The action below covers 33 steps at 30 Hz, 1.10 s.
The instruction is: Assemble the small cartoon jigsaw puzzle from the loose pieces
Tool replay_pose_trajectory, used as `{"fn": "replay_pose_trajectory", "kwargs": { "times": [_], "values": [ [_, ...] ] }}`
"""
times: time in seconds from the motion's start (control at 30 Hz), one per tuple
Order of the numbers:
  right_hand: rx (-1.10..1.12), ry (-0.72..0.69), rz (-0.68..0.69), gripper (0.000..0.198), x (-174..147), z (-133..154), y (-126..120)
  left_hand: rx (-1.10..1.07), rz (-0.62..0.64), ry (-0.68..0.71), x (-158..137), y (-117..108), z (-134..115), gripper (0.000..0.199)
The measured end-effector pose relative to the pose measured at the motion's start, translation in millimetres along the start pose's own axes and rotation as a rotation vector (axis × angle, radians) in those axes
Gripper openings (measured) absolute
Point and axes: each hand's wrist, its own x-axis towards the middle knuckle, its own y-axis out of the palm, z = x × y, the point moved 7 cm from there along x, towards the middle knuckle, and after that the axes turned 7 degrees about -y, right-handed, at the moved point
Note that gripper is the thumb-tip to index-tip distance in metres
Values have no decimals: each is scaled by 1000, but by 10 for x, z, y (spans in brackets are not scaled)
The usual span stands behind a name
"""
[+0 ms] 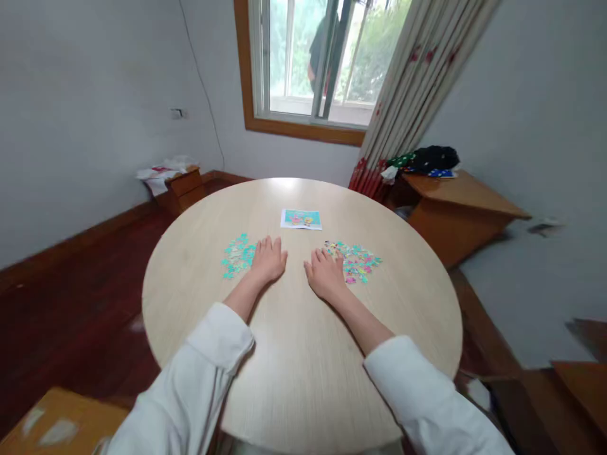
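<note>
My left hand (269,260) lies flat on the round table with its fingers stretched out, beside a loose spread of mostly turquoise jigsaw pieces (236,256). Across from it my right hand (325,273) rests palm down, fingers extended, at the near left edge of a second spread of jigsaw pieces (361,260) in turquoise, pink and yellow. Neither hand is seen holding a piece. A small picture sheet (301,219) with a turquoise background and pink and yellow figures lies beyond the hands.
The pale round table (303,373) fills the middle. Behind it are a window (289,63), with a person (322,47) outside, and a long curtain (408,88). Wooden cabinets (474,196) stand right and left (184,183). A yellowish box (71,420) sits at lower left.
</note>
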Motion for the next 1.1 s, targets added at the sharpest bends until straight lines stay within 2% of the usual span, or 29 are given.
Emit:
{"fn": "replay_pose_trajectory", "kwargs": {
  "times": [0.17,0.3,0.5,0.67,0.77,0.83,0.97,1.1],
  "values": [
    [0,1,1,47,-13,-9,-32,-19,-17,16,9,-32,22,53],
    [18,-12,-11,47,-18,-8,-40,-37,-16,65,-40,-25,-64,55],
    [110,-181,71,48,-30,98,42,-27,41,48,-20,30,-91,58],
    [77,-28,92,51,-37,-13,87,-4,30,14,31,50,-65,59],
    [51,19,84,53,-51,-54,85,11,22,-19,42,59,-48,59],
    [54,7,73,54,-49,-53,71,17,14,-18,43,55,-54,60],
    [81,-119,74,55,1,28,53,39,-13,-18,31,28,-77,60],
    [72,-44,137,58,45,-22,108,31,-2,36,-5,18,-152,63]
  ]
}}
